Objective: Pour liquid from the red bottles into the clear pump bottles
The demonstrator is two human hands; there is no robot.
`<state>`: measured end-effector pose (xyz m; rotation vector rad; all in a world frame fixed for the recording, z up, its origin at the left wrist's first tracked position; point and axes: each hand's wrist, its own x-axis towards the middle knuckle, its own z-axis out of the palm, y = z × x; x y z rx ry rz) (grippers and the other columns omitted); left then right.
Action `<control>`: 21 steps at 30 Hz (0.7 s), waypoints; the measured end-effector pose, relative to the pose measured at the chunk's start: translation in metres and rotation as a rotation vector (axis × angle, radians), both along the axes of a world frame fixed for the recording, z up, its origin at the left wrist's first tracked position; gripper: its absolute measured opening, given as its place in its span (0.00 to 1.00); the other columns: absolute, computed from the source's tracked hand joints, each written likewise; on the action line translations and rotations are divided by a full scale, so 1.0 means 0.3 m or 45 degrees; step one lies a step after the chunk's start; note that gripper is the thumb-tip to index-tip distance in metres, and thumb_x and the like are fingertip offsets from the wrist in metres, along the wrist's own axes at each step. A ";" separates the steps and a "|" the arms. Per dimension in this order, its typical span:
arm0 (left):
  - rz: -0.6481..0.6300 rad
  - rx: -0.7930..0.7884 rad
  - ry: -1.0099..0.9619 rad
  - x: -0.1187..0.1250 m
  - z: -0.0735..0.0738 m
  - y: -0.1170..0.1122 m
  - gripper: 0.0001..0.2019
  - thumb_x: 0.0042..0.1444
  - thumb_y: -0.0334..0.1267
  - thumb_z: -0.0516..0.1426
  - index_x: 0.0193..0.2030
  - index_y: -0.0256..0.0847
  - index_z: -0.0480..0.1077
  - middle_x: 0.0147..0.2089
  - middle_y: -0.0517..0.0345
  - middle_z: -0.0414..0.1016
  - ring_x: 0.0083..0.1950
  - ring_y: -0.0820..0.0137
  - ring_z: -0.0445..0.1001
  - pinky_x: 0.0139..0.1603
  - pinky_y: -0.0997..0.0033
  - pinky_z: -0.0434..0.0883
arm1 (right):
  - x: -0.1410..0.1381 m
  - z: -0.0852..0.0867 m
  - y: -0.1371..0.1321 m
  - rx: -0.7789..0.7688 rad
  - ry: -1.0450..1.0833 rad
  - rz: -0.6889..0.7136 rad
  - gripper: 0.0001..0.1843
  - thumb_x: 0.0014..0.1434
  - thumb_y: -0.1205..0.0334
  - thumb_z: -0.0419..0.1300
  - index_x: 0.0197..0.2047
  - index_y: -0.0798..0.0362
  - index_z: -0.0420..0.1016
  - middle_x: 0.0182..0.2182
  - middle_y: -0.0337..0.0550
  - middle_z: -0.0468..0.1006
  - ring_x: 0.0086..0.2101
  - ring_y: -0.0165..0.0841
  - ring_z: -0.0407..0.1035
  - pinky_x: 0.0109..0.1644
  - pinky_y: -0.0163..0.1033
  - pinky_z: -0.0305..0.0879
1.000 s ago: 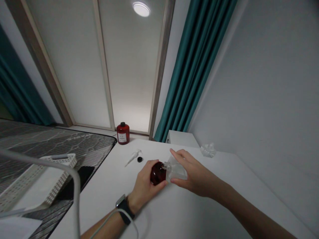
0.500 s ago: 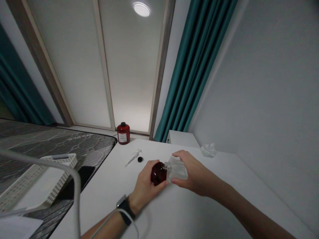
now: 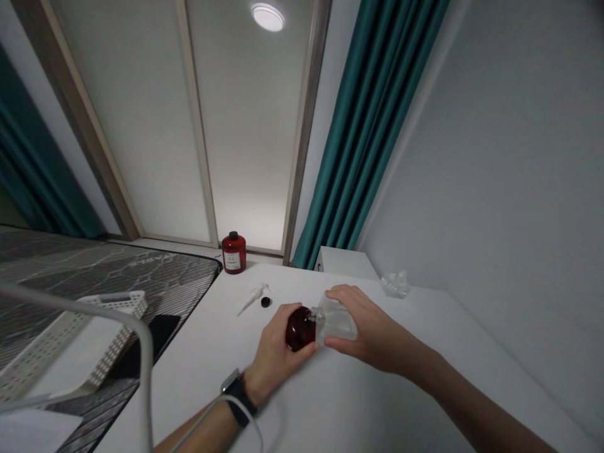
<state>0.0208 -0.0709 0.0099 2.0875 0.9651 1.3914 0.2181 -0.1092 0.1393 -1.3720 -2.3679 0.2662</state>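
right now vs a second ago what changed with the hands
The right hand went from fingers spread on the clear plastic wrapping to closing around it, drawing in toward the left hand. The left hand stays on the dark red bottle. The labelled red bottle, white pump and black cap stayed where they were.
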 end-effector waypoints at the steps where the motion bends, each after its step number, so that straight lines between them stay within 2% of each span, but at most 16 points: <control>1: 0.002 0.001 0.002 0.001 0.000 0.000 0.28 0.52 0.40 0.63 0.58 0.41 0.61 0.51 0.48 0.74 0.50 0.57 0.76 0.51 0.56 0.75 | 0.000 -0.001 0.000 -0.002 0.002 -0.002 0.33 0.51 0.64 0.71 0.59 0.52 0.65 0.55 0.53 0.72 0.57 0.49 0.66 0.61 0.60 0.65; 14: 0.003 0.013 -0.029 0.001 -0.009 0.001 0.28 0.53 0.40 0.63 0.59 0.42 0.60 0.51 0.49 0.73 0.50 0.58 0.76 0.51 0.56 0.75 | 0.000 -0.008 0.003 0.048 0.020 0.024 0.34 0.51 0.63 0.71 0.59 0.52 0.65 0.56 0.54 0.72 0.57 0.49 0.66 0.62 0.61 0.64; 21: -0.009 -0.008 -0.060 0.006 -0.024 0.001 0.28 0.53 0.41 0.63 0.59 0.42 0.60 0.52 0.49 0.73 0.51 0.58 0.76 0.52 0.56 0.74 | 0.001 -0.007 0.003 0.056 0.007 0.040 0.34 0.52 0.64 0.71 0.59 0.56 0.65 0.57 0.57 0.72 0.57 0.49 0.65 0.62 0.61 0.65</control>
